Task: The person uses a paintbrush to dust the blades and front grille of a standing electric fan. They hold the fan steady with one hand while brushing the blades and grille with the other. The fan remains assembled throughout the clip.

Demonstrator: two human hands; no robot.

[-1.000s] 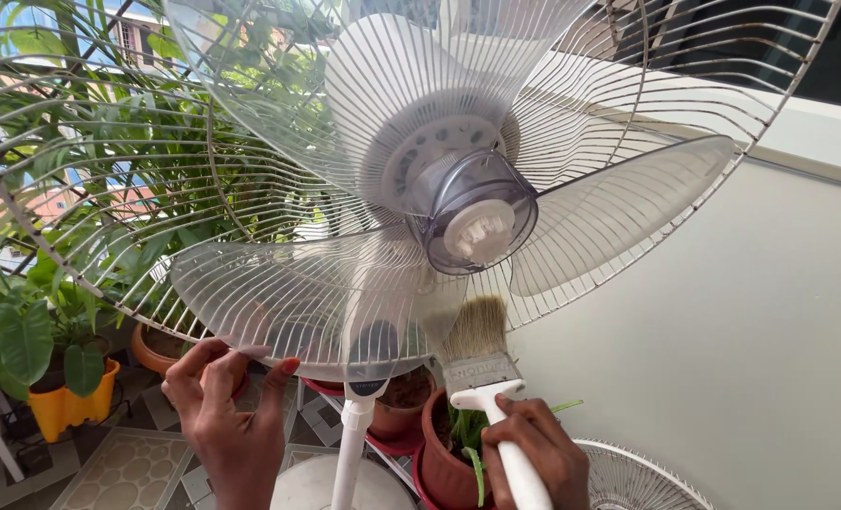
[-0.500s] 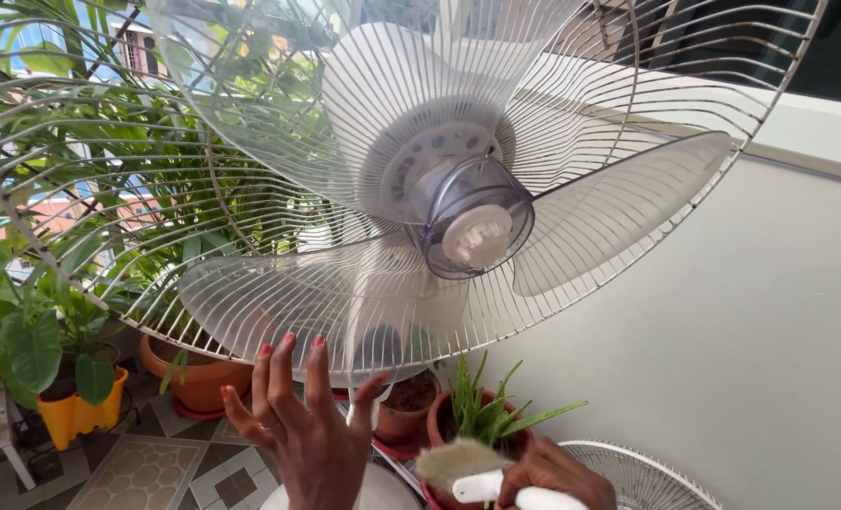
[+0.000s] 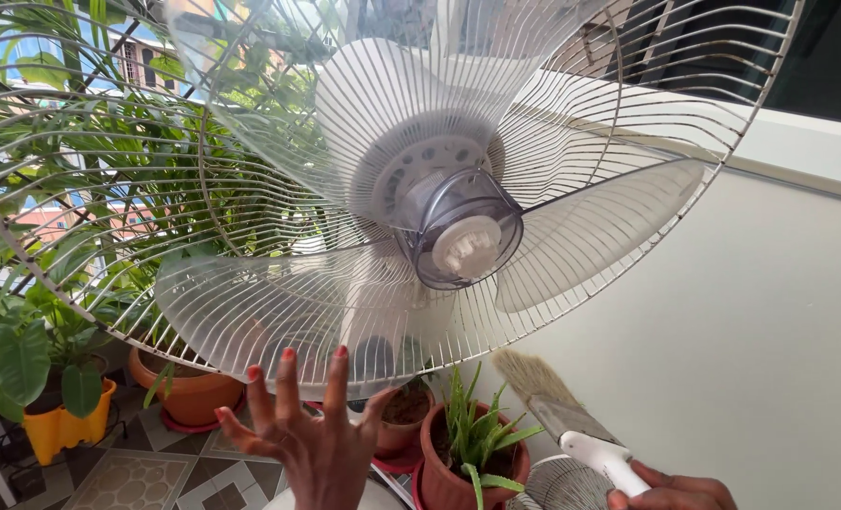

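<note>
The paintbrush [image 3: 562,408] sits in the right hand [image 3: 671,493], whose fingers close around its white handle at the very bottom edge of the view; only the knuckles show. From that hand the brush slants up and away to the left, its metal ferrule above the fist and its pale bristles pointing toward the lower rim of the fan, short of it and not touching.

The left hand [image 3: 312,439] is open, palm away, fingers spread and raised, holding nothing. Its red-nailed fingertips [image 3: 286,357] reach up to the lowest edge of the clear fan blade [image 3: 279,302] just above; whether they touch it cannot be told.

Above both hands stands the fan, its front cover off: translucent blades around a clear hub cap [image 3: 460,238], backed by the white wire rear guard [image 3: 628,113].

Between the two hands, lower down, a spiky green plant sits in a terracotta pot [image 3: 444,472]. Just left of the right hand, beneath the brush, lies part of another wire grille [image 3: 557,484]. Beyond the left hand, to its left, are leafy plants, a larger terracotta pot [image 3: 189,392] and a yellow pot [image 3: 57,425] on a patterned tile floor [image 3: 132,477]. Behind the right hand rises a plain pale wall [image 3: 770,331].
</note>
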